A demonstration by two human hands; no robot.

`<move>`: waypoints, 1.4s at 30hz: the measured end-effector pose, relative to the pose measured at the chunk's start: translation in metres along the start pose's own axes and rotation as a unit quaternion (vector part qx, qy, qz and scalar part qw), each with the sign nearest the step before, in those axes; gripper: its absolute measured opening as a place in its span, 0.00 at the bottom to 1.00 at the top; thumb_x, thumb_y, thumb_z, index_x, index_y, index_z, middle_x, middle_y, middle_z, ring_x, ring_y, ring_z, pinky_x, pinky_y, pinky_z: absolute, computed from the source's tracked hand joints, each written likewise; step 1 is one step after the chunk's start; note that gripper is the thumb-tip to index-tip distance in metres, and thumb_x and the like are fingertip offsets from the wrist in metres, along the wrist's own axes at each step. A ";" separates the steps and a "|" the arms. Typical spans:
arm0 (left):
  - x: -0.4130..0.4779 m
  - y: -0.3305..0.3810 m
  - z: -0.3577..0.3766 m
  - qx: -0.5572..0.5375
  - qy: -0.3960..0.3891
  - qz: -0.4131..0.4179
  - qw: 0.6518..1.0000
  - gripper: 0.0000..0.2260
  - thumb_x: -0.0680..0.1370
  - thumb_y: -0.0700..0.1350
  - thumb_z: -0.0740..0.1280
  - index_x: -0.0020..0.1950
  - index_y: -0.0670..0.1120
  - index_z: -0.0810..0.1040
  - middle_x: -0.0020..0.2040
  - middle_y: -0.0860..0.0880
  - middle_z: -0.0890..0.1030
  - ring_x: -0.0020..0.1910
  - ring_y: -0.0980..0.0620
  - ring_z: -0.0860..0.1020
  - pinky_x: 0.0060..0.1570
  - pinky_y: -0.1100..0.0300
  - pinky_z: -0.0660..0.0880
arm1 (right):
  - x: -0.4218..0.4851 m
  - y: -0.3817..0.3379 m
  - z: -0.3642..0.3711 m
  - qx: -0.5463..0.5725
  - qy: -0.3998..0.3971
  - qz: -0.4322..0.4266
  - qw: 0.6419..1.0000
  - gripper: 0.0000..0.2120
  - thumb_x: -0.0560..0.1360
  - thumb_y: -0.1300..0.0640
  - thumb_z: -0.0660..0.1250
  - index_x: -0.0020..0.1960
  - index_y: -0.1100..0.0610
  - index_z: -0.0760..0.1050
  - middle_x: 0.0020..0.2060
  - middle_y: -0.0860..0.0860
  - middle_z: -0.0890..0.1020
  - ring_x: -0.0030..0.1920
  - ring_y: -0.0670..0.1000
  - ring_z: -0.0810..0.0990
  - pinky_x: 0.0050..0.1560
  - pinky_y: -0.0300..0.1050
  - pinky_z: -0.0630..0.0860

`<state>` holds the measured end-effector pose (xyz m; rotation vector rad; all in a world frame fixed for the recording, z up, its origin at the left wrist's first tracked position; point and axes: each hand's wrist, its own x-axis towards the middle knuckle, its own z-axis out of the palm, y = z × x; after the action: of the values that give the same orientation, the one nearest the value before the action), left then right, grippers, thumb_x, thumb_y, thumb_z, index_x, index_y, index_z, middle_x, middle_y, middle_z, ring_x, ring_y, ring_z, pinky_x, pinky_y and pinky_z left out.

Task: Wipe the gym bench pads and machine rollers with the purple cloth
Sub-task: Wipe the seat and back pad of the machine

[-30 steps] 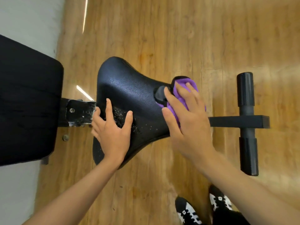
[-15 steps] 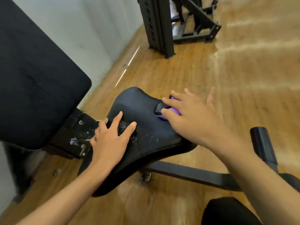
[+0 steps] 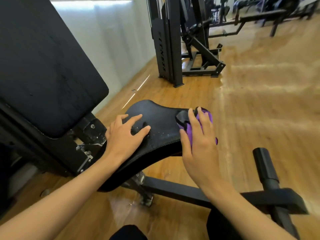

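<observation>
Pressing the cloth [image 3: 207, 116] onto the narrow front tip of the seat pad [image 3: 161, 116], the right hand [image 3: 199, 153] lay flat over it. Its fingers were straight and close together, with purple showing between and beyond them; it was pushing down rather than pinching. The left hand [image 3: 124, 137] rested on the wide rear part of the same pad, fingers spread and holding nothing, apparently steadying it. Pale specks [image 3: 161, 135] dotted the leather between the hands, near the left fingertips, so that stretch looked unwiped. By my reading the job was in its early or middle part, with the seat under work at its tip only. The tilted back pad [image 3: 43, 66], up to the left, showed no sign either way of having been wiped. The roller [image 3: 265, 165] on the foot bar, low right and well apart from the cloth, looked untouched and was left to do.
</observation>
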<state>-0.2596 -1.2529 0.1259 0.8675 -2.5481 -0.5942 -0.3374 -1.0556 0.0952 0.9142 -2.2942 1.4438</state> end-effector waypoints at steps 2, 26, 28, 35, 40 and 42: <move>0.002 0.000 0.000 0.034 0.043 0.061 0.997 0.22 0.80 0.64 0.66 0.73 0.62 0.75 0.75 0.51 0.67 0.77 0.46 0.62 0.78 0.40 0.54 | 0.046 0.003 -0.004 0.002 -0.035 0.034 0.999 0.11 0.84 0.52 0.62 0.58 0.54 0.82 0.62 0.53 0.80 0.69 0.54 0.74 0.66 0.39 0.69; -0.022 -0.062 -0.025 -0.029 -0.095 0.212 0.972 0.25 0.78 0.67 0.59 0.74 0.66 0.72 0.74 0.60 0.68 0.75 0.56 0.64 0.75 0.38 0.62 | 0.027 0.030 0.009 -0.004 0.074 -0.106 0.992 0.21 0.83 0.51 0.61 0.72 0.59 0.76 0.69 0.54 0.77 0.73 0.51 0.71 0.74 0.55 0.68; -0.024 -0.065 -0.021 -0.032 -0.083 0.206 0.975 0.25 0.77 0.68 0.59 0.74 0.67 0.73 0.74 0.60 0.66 0.74 0.55 0.64 0.75 0.37 0.61 | 0.029 0.009 0.022 0.053 0.142 0.013 0.988 0.19 0.81 0.54 0.62 0.69 0.57 0.79 0.67 0.51 0.80 0.71 0.47 0.74 0.73 0.51 0.70; -0.022 -0.066 -0.019 -0.048 -0.088 0.192 0.976 0.25 0.76 0.69 0.60 0.73 0.67 0.73 0.67 0.59 0.68 0.70 0.54 0.66 0.73 0.38 0.63 | 0.019 0.029 0.013 -0.179 0.058 -0.322 0.928 0.18 0.83 0.54 0.63 0.69 0.61 0.79 0.66 0.58 0.80 0.70 0.59 0.76 0.72 0.61 0.69; -0.021 -0.062 -0.015 -0.060 -0.086 0.189 0.976 0.26 0.75 0.68 0.60 0.72 0.66 0.74 0.67 0.58 0.68 0.70 0.54 0.66 0.74 0.39 0.63 | 0.018 0.007 0.029 -0.005 0.162 -0.031 0.986 0.19 0.80 0.52 0.61 0.67 0.57 0.80 0.67 0.54 0.78 0.72 0.54 0.73 0.71 0.58 0.71; -0.021 -0.061 -0.016 -0.056 -0.088 0.188 0.977 0.25 0.75 0.68 0.60 0.72 0.68 0.73 0.66 0.58 0.68 0.70 0.54 0.66 0.73 0.40 0.63 | -0.001 -0.012 0.055 -0.078 0.196 -0.064 0.975 0.18 0.79 0.54 0.64 0.67 0.55 0.80 0.68 0.55 0.78 0.74 0.58 0.70 0.76 0.62 0.63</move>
<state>-0.2072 -1.2874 0.1035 0.2909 -2.7046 -0.7095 -0.3237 -1.1075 0.0772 0.6491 -1.9847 1.2413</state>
